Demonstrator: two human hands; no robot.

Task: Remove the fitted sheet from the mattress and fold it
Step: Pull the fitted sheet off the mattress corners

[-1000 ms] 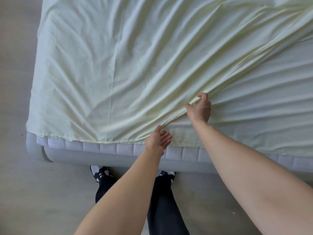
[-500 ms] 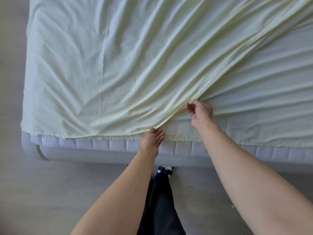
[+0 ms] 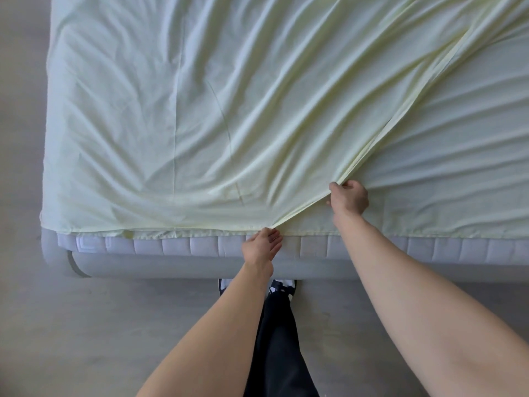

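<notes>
A pale yellow-green fitted sheet (image 3: 200,110) lies loose and wrinkled over the mattress (image 3: 177,247), whose quilted white side shows along the near edge. One layer is folded over another, its diagonal edge running from upper right down to the near edge. My right hand (image 3: 349,197) grips that folded edge, bunching the fabric in curled fingers. My left hand (image 3: 262,246) pinches the sheet's hem at the mattress's near edge, where the fold meets it.
The grey padded bed frame (image 3: 171,267) runs below the mattress, with its rounded corner at the left. Grey floor (image 3: 71,325) lies in front and to the left. My dark trouser leg (image 3: 279,339) and shoes stand close against the frame.
My left hand moved from hovering open to pinching the hem at the near edge. My right hand slid down the folded edge towards me, closing on the fabric. The view shifted right.
</notes>
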